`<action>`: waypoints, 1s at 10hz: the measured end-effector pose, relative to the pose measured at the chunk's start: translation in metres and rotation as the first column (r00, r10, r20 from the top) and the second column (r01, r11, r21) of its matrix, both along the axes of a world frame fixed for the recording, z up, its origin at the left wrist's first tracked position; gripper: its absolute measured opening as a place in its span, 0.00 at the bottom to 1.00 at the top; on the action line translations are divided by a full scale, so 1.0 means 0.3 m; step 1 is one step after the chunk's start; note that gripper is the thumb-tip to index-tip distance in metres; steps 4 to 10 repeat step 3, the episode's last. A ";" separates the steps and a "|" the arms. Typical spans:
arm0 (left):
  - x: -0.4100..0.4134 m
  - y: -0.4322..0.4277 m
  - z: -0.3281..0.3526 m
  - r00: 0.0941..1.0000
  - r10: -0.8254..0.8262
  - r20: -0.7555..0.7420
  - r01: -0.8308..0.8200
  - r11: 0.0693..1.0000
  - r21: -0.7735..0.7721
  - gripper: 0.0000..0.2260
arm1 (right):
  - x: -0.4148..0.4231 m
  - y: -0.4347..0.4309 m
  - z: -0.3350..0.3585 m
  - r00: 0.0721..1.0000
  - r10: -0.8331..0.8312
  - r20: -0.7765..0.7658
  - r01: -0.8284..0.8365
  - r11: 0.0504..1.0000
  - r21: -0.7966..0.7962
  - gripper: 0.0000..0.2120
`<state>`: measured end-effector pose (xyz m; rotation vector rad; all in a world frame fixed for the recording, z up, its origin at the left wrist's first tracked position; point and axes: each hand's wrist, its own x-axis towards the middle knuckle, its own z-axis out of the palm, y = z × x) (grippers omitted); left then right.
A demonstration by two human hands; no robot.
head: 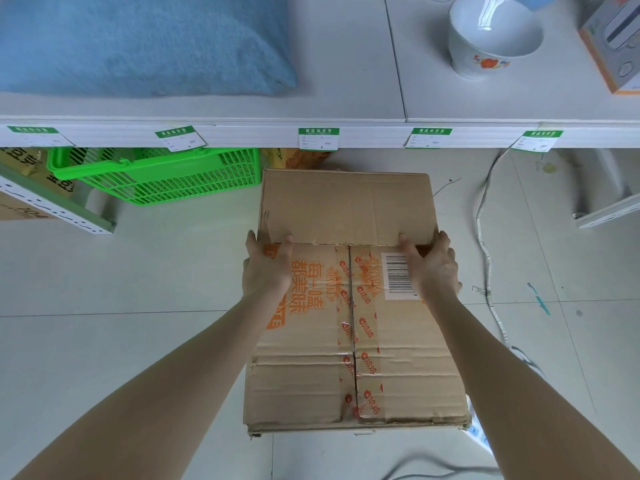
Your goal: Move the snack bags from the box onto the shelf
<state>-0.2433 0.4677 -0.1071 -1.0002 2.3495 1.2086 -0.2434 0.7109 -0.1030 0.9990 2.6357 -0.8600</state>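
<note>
A brown cardboard box (353, 341) with orange print and a barcode label sits on the floor in front of the white shelf (346, 98). Its far flap (346, 206) lies over the top, and the two inner flaps are taped shut. My left hand (266, 265) grips the flap's left corner. My right hand (433, 265) grips its right corner. No snack bags show; the box's inside is hidden.
On the shelf lie a blue towel (138, 43), a white bowl (491, 36) and a carton (613, 43). A green basket (156, 171) stands under the shelf, left of the box. A cable (488, 271) runs along the floor on the right.
</note>
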 end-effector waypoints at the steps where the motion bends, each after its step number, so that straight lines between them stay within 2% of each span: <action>1: -0.001 0.002 0.025 0.996 -0.089 -0.022 0.087 0.991 -0.099 0.34 | 0.002 -0.023 0.029 0.995 0.089 -0.050 -0.083 0.991 0.106 0.38; 3: 0.025 -0.046 0.100 0.946 -0.320 -0.057 0.282 0.896 -0.343 0.34 | 0.048 -0.058 0.100 0.977 0.213 -0.018 -0.191 0.909 0.369 0.40; 10: 0.025 -0.046 0.100 0.946 -0.320 -0.057 0.282 0.896 -0.343 0.34 | 0.048 -0.058 0.100 0.977 0.213 -0.018 -0.191 0.909 0.369 0.40</action>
